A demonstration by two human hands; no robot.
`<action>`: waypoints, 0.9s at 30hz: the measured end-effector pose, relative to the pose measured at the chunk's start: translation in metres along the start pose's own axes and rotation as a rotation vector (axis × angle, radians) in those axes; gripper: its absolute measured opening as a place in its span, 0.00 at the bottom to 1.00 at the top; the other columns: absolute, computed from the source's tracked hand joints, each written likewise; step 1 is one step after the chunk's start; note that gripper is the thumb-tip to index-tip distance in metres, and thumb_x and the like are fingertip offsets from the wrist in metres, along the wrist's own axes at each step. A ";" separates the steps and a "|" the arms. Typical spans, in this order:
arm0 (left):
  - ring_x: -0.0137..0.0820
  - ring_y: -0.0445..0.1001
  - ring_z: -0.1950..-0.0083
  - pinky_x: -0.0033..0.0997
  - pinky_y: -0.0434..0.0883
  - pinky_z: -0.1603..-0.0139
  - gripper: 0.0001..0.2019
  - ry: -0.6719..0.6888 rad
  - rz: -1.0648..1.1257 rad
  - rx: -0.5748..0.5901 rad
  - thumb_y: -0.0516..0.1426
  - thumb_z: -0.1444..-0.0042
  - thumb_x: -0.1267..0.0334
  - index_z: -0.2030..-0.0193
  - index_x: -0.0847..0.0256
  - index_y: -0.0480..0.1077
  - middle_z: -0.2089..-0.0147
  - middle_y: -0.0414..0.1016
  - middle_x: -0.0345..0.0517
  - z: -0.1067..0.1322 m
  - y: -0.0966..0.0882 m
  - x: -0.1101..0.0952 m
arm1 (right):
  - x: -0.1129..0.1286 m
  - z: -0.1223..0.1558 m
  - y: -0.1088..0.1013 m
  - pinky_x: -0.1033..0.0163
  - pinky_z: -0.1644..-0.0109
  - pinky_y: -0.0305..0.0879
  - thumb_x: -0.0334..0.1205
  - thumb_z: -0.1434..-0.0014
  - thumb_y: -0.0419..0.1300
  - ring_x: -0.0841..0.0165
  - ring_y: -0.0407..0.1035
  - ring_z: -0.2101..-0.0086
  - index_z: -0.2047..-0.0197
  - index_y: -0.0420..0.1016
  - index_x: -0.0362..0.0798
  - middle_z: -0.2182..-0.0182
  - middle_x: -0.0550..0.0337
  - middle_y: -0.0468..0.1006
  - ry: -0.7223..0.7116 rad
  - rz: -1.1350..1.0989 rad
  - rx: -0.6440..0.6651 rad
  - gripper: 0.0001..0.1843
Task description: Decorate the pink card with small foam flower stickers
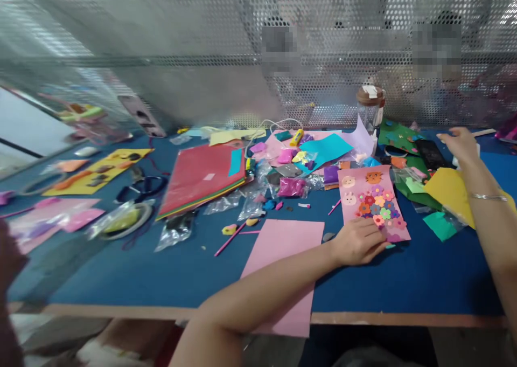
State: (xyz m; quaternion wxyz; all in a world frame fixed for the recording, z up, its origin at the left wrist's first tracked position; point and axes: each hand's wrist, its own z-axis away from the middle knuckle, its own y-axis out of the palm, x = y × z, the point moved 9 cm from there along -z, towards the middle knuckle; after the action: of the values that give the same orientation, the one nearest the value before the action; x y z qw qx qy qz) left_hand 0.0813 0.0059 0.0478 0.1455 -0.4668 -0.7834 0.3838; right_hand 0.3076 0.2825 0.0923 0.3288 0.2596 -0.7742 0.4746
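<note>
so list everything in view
Flat tabletop: one, blue, full width
Perforated metal screen: one, grey, behind
Flowered paper sheet: one, pink, centre right
Plain paper sheet: one, pink, overhanging front edge
Paper stack: one, red uppermost, centre left
Decorated sheet: one, yellow, left
Small plastic packets: many, mixed, middle
Thin sticks: several, purplish, scattered
Clear jar: one, brown lid, rear right
Flat phone: one, black, right
Propped phone: one, colour unclear, rear left
Another person's hand: one, blurred, left edge
Left hand: one, bare, on flowered paper sheet
Right hand: one, bare, far right

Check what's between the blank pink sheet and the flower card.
Head view: a small grey piece, with a pink stick just beyond; the left forearm crosses the gap.
</note>
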 end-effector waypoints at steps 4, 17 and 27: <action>0.26 0.65 0.74 0.26 0.64 0.73 0.12 0.003 -0.044 -0.040 0.49 0.44 0.63 0.75 0.65 0.65 0.77 0.69 0.43 0.001 -0.002 -0.001 | 0.068 0.077 0.012 0.61 0.60 0.63 0.44 0.51 0.56 0.67 0.68 0.68 0.63 0.69 0.48 0.70 0.56 0.74 -0.238 -0.205 0.337 0.12; 0.25 0.65 0.76 0.26 0.60 0.76 0.12 0.154 -0.173 -0.089 0.50 0.43 0.61 0.76 0.63 0.63 0.79 0.67 0.40 0.002 -0.004 -0.017 | 0.056 0.283 0.047 0.66 0.75 0.66 0.44 0.49 0.57 0.70 0.69 0.79 0.67 0.69 0.50 0.77 0.62 0.74 -0.279 -0.261 0.980 0.08; 0.27 0.68 0.71 0.27 0.66 0.71 0.06 0.112 -0.069 -0.098 0.49 0.43 0.66 0.67 0.65 0.65 0.73 0.70 0.44 0.000 -0.008 -0.013 | 0.039 0.254 0.040 0.66 0.80 0.65 0.48 0.49 0.57 0.71 0.66 0.84 0.70 0.70 0.48 0.84 0.64 0.71 -0.127 -0.388 0.748 0.11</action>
State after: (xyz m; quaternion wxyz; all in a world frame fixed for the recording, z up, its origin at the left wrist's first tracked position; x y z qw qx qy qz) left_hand 0.0834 -0.0073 0.0556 0.1793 -0.4669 -0.8074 0.3129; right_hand 0.1872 0.0653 0.0145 0.2470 0.5306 -0.5042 0.6350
